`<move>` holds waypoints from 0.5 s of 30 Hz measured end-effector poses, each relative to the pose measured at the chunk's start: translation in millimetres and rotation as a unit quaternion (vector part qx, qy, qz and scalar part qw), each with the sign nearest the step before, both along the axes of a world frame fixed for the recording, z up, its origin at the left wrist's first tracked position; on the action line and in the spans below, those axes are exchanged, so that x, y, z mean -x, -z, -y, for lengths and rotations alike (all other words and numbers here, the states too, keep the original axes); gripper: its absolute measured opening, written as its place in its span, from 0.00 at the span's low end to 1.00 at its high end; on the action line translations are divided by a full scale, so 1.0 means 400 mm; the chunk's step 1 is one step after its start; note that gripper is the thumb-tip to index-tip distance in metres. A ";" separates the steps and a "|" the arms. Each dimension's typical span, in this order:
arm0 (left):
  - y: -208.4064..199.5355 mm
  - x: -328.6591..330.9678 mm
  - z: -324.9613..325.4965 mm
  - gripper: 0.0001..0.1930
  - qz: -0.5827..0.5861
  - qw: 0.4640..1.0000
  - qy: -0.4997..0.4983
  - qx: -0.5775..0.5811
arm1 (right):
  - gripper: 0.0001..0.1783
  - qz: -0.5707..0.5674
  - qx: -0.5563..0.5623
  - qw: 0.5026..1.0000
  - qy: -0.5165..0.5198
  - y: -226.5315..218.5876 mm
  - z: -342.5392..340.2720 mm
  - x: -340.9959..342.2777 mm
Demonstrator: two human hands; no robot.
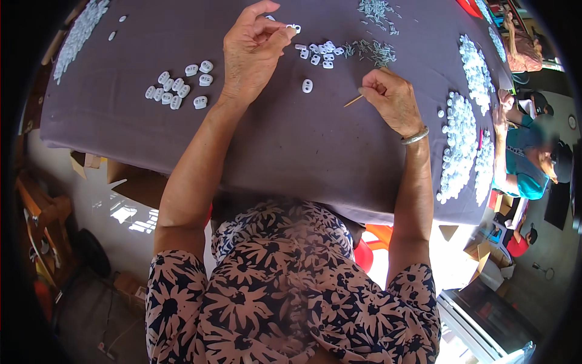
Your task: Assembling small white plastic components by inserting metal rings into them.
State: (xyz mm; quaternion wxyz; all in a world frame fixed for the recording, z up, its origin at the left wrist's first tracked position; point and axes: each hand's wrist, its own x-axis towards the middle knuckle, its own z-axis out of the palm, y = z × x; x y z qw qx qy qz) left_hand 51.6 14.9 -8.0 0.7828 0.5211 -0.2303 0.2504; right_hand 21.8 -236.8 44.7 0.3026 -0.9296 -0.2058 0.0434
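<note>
My left hand [251, 57] is raised over the far middle of the table, its thumb and fingers pinching a small white plastic cord lock [296, 28] with round holes. My right hand [394, 100], with a bangle at the wrist, is closed on a thin wooden toothpick [353, 102] pointing down to the left. Between the hands lies a single white cord lock [307, 85]. Beyond it is a small cluster of white pieces [315, 59]. Just past my right hand are small grey-green springs [376, 53]. A group of cord locks [176, 85] sits left of my left forearm.
A dark cloth covers the table [285, 145]. Large heaps of white parts lie at the right [459, 148] and far left [79, 36]. Other people sit along the right side, one in a teal shirt [527, 164]. Cardboard boxes [139, 182] stand below the table's left edge.
</note>
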 end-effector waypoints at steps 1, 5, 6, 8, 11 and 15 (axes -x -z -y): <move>-0.017 -0.017 0.015 0.19 0.185 0.975 0.074 0.095 | 0.04 0.000 0.002 1.000 0.004 0.003 0.005 -0.002; -0.030 0.033 0.004 0.19 -0.166 0.981 -0.061 -0.082 | 0.03 0.090 -0.110 0.989 0.027 0.017 -0.019 -0.025; 0.002 -0.007 0.007 0.19 0.012 1.000 0.014 0.019 | 0.03 0.099 -0.130 0.987 0.014 0.015 -0.041 -0.029; -0.021 -0.004 0.016 0.19 0.190 0.970 0.095 0.118 | 0.03 0.096 -0.135 0.986 0.003 0.021 -0.073 -0.033; -0.047 0.054 0.001 0.19 -0.164 0.981 -0.070 -0.071 | 0.04 0.094 -0.117 0.989 -0.013 0.031 -0.099 -0.044; -0.047 0.058 0.000 0.19 -0.172 0.981 -0.063 -0.071 | 0.05 0.104 -0.068 0.992 -0.031 0.038 -0.123 -0.051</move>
